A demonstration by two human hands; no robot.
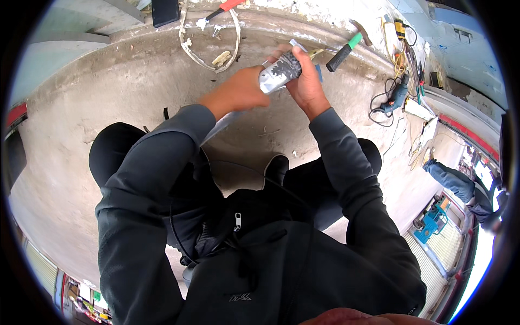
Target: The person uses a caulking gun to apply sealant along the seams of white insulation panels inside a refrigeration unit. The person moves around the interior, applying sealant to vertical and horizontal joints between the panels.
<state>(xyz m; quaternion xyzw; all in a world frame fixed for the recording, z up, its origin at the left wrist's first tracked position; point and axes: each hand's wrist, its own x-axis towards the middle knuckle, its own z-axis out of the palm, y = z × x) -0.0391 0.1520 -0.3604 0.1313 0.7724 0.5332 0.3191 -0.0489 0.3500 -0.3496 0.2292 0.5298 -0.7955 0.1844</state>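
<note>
A: Starting at the left, what lies on the concrete floor [108,103]?

B: One dark flat slab [164,11] at the top edge, then one loop of pale strap [208,57], with one red-handled tool [219,12] above it.

A: And the hands?

B: Two, both raised over the floor. The left hand [241,89] is closed about the lower end of one silvery foil tube [279,73]. The right hand [303,81] wraps the tube's upper part, thumb laid across its dark patterned side. So the tube sits between both hands, held off the floor, tilted up to the right.

A: Further right?

B: One hammer [346,47] with a green and black handle just beyond the right hand, then one blue power drill [395,100] with its tangled black cord. At the far right, one other person's blue-trousered leg [449,181].
</note>
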